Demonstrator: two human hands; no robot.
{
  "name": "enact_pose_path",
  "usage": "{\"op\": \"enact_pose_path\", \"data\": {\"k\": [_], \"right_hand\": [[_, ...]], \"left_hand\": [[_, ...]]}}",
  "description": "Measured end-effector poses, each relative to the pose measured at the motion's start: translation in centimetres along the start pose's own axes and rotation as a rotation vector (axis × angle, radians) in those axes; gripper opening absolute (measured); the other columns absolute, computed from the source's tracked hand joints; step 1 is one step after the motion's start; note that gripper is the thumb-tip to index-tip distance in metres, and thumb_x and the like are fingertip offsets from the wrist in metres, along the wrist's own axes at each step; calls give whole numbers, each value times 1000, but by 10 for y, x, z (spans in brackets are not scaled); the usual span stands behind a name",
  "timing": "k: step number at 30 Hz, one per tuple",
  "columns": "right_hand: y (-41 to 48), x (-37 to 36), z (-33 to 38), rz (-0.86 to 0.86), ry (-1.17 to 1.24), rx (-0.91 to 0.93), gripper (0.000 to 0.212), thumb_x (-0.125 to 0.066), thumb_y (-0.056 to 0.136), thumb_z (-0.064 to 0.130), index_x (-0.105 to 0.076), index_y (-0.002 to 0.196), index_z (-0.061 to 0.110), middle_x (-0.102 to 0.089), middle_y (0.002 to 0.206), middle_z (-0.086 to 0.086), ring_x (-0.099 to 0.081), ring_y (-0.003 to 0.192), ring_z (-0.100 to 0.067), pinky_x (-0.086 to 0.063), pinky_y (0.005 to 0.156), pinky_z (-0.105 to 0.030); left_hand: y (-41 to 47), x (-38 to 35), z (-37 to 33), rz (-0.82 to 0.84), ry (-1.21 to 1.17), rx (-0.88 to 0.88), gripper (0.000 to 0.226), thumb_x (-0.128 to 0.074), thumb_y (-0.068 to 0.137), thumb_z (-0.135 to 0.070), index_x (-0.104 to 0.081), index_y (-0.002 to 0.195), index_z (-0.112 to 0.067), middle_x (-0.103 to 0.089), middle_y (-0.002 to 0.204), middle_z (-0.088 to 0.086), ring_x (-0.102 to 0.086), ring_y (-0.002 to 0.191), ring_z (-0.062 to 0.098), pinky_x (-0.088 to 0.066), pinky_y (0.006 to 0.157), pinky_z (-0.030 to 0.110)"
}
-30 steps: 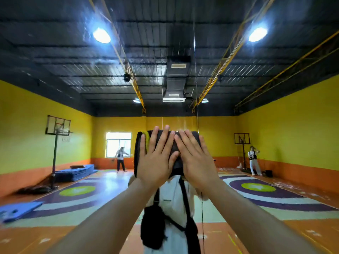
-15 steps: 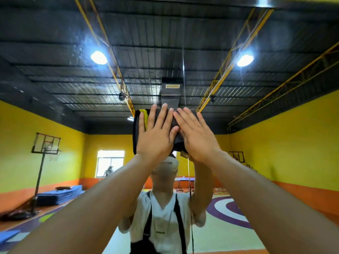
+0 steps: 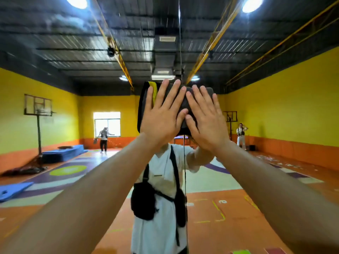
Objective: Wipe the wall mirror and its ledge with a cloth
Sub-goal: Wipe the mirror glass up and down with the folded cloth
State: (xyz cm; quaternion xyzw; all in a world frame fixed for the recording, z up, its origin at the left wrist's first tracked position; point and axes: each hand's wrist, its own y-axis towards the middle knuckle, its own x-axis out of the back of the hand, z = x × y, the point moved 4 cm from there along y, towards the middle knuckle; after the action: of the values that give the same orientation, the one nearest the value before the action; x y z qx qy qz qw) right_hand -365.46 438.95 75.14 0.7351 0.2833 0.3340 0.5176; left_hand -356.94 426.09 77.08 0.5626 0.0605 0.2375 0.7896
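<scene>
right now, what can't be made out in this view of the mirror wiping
Cloth: head view, mostly covered by the left hand and right hand; only a dark edge and a yellow strip show.
Ledge: nowhere in the head view.
Mirror borders: cut off by the frame edges.
Streaks or dirt on the mirror: lost in motion blur, head view.

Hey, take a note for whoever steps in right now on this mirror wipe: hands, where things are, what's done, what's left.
Left hand: flat, fingers straight, pressing the cloth against the mirror.
Right hand: flat beside it, pressing the same cloth.
Cloth: dark with a yellow edge, over the vertical seam in the glass.
Done: wiping under way; how much is clean cannot be told.
Left: the rest of the glass, plus the ledge, which is out of view.
</scene>
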Motion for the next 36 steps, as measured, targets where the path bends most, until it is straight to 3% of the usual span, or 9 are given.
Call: {"op": "enact_pose_path", "data": {"k": [8,16,21,26,29,32,36], "right_hand": [[-128,-22,33,18,6,56,58,-39,109,33,-28,161,11,-19,170,-14,-11,159,-30,-14,126,-58],[-265,-53,67,105,44,99,59,-47,107,32,-30,160,12,-23,168,-16,-18,157,-35,-17,125,-60],[-338,-71,91,110,72,78,63,-46,107,34,-21,163,16,-10,172,-9,-13,158,-32,-9,127,-56],[-397,-82,108,139,115,35,66,-48,107,33,-20,163,15,-11,171,-12,-13,158,-34,-7,127,-56],[-442,-90,120,199,115,8,67,-43,107,34,-12,164,17,-2,172,-10,-4,159,-32,-2,128,-54],[-493,-98,135,263,134,-33,67,-39,109,37,-7,165,20,3,173,-7,1,159,-29,-3,127,-54],[-564,-113,152,287,129,-75,72,-43,108,36,-2,165,21,6,173,-8,3,159,-31,-5,127,-57]], "left_hand": [[-126,-16,-45,85,-52,-40,65,-23,111,-50,-13,166,-17,-7,174,6,-2,160,32,-8,126,61],[-268,-36,-90,116,-131,-87,64,-45,108,-47,-33,161,-13,-24,169,11,-16,157,39,-16,123,66],[-337,-48,-113,168,-126,-117,71,-50,104,-51,-32,161,-13,-22,169,11,-9,159,37,-6,124,64],[-388,-56,-130,204,-184,-115,76,-53,100,-56,-33,160,-13,-20,169,10,-4,160,34,-2,125,63],[-430,-62,-145,241,-202,-146,80,-53,100,-58,-28,162,-14,-16,170,10,-2,160,34,1,126,62],[-479,-72,-162,245,-169,-200,79,-52,102,-59,-28,163,-16,-9,173,9,-4,160,32,0,126,60],[-542,-87,-188,189,-147,-257,75,-53,103,-60,-34,161,-18,-14,172,7,-11,159,29,-3,127,57]]}}
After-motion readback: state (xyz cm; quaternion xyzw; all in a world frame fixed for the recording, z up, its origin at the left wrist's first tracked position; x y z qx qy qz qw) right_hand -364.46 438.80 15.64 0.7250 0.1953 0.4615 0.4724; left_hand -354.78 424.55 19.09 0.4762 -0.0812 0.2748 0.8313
